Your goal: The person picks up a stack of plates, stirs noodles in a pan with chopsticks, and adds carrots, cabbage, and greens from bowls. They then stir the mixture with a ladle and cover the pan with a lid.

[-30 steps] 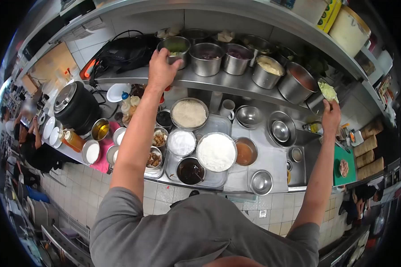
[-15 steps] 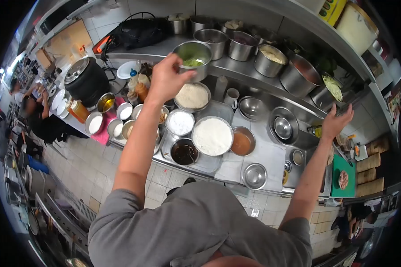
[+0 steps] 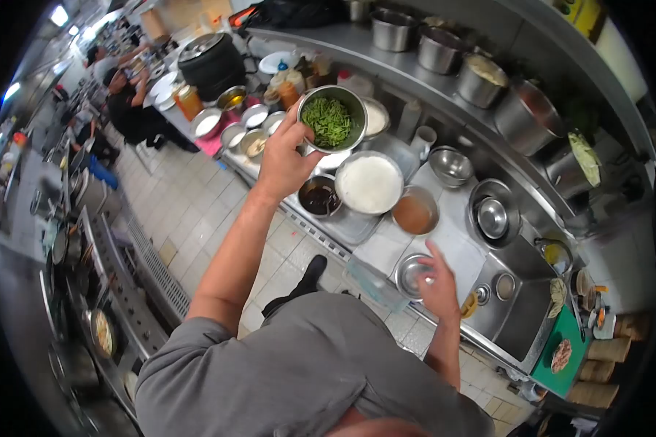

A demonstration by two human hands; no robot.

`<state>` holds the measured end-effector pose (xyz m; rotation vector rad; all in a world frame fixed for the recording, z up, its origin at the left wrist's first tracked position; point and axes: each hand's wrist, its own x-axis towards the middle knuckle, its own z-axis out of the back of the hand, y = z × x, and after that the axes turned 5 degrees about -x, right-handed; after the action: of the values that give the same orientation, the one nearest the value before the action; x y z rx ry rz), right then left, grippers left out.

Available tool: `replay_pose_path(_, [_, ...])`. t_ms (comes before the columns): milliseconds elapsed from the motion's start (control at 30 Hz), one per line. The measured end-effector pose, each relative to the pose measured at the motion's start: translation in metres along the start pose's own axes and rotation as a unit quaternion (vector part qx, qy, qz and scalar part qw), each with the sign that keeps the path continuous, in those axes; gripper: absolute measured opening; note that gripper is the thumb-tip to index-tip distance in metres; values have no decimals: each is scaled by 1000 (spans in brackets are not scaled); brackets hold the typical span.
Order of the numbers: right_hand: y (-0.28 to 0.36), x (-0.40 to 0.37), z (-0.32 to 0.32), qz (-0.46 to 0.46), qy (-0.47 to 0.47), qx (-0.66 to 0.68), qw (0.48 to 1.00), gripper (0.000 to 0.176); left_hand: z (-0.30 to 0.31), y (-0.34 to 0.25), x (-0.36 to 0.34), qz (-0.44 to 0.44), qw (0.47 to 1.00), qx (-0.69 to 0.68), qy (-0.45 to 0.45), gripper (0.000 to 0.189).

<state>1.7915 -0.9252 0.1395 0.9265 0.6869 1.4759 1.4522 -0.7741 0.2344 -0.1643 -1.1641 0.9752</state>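
Observation:
Gripped at its rim by my left hand (image 3: 283, 162), a round metal pot (image 3: 358, 140) is raised above the counter, its mouth tilted toward me. Chopped green vegetables (image 3: 328, 122) lie inside. Slightly blurred, my right hand (image 3: 442, 288) has its fingers apart at the right side of a small steel bowl (image 3: 407, 274), overlapping its rim in this view. Behind that bowl stand a bowl of orange-brown liquid (image 3: 415, 211) and a large bowl of white powder (image 3: 369, 183). A bowl of dark sauce (image 3: 318, 195) is below the raised pot.
Steel pots (image 3: 479, 81) line the shelf behind the counter. A sink (image 3: 516, 309) and a green cutting board (image 3: 570, 348) with raw meat are at the right. Sauce bottles (image 3: 288, 89) and a black soup warmer (image 3: 211, 67) stand at the far left. Another person (image 3: 127, 105) works beyond.
My left hand has brought the pot of greens away from the shelf and tilted it toward me. My right hand has come down from the far right to the small steel bowl. The view has turned.

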Motion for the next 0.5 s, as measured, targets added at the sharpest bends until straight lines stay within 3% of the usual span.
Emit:
replay_pose_path(33, [4, 8, -1, -38, 14, 84, 996, 39, 10, -4, -14, -16, 999, 32, 0, 34])
replay_pose_path(100, [12, 34, 0, 30, 16, 26, 999, 36, 28, -9, -43, 23, 999, 22, -3, 33])
replay_pose_path(233, [126, 65, -42, 278, 18, 18, 960, 26, 69, -29, -85, 4, 997, 78, -22, 31])
replay_pose_path(300, [183, 65, -90, 314, 102, 9, 944, 22, 92, -36, -108, 17, 998, 67, -9, 28])
replay_pose_path(367, [200, 75, -158, 476, 131, -53, 868, 16, 119, -39, -137, 37, 997, 64, -1, 27])
replay_pose_path(433, [215, 70, -220, 462, 274, -181, 824, 15, 149, -48, -167, 94, 990, 82, 63, 28])
replay_pose_path(500, [224, 44, -283, 451, 321, -287, 782, 20, 180, -45, -207, 141, 984, 96, 46, 30])
